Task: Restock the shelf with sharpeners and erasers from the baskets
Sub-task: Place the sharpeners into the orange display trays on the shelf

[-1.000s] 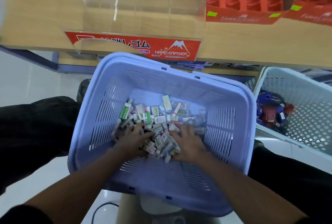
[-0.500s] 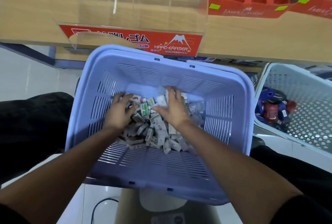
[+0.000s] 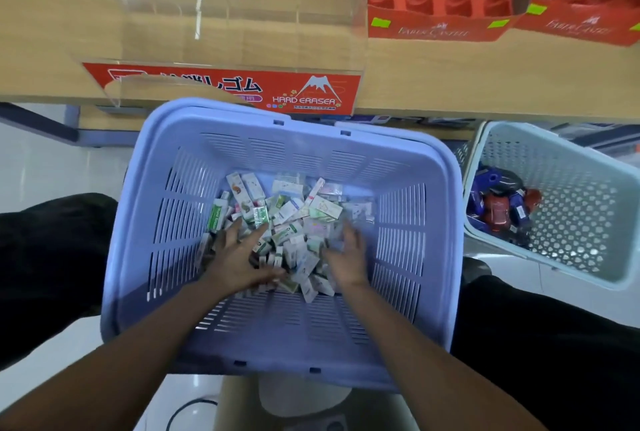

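Hands, left hand [image 3: 239,259] and right hand [image 3: 347,257], have drawn back across the erasers [image 3: 294,212], fingers spread flat, gripping nothing.

Half a second ago both hands were pushed up into the far part of the pile. Now the left hand [image 3: 239,259] and the right hand [image 3: 346,257] have slid back to the near side. The erasers [image 3: 294,212] at the back show again.
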Action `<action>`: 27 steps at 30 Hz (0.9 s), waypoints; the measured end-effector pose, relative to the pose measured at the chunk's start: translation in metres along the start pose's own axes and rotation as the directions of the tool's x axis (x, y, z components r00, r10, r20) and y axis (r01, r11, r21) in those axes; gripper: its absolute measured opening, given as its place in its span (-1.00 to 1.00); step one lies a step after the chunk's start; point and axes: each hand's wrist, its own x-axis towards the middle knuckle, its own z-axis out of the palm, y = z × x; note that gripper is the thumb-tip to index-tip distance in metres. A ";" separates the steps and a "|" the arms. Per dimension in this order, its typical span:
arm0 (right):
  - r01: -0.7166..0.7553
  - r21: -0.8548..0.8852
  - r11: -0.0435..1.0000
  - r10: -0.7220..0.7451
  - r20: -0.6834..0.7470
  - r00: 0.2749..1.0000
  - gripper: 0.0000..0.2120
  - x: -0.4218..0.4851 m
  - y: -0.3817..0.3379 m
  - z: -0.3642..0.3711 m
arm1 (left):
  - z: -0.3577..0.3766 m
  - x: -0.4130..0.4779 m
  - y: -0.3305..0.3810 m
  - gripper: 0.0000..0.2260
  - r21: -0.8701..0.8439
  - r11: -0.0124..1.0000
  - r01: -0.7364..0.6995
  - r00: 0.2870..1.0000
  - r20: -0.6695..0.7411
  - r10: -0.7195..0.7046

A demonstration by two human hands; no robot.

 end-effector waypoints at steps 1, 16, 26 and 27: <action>0.044 -0.047 0.998 -0.042 0.047 0.998 -0.17 -0.004 -0.001 0.007 | 0.000 0.001 -0.001 0.01 -0.013 1.000 -0.004 1.000 -0.008 0.004; 0.366 -0.272 0.890 -0.247 0.387 0.888 -0.19 -0.029 -0.026 -0.045 | -0.008 -0.018 0.034 -0.56 -0.110 0.981 -0.159 0.919 -0.378 0.107; 0.673 -0.451 0.586 -0.503 0.449 0.738 -0.61 -0.100 -0.090 -0.196 | -0.082 -0.064 0.171 -0.64 0.192 0.800 -0.568 0.766 -0.231 0.600; 0.669 -0.459 0.584 -0.525 0.415 0.743 -0.64 -0.106 -0.089 -0.218 | -0.085 -0.066 0.188 -0.67 0.226 0.765 -0.603 0.734 -0.219 0.643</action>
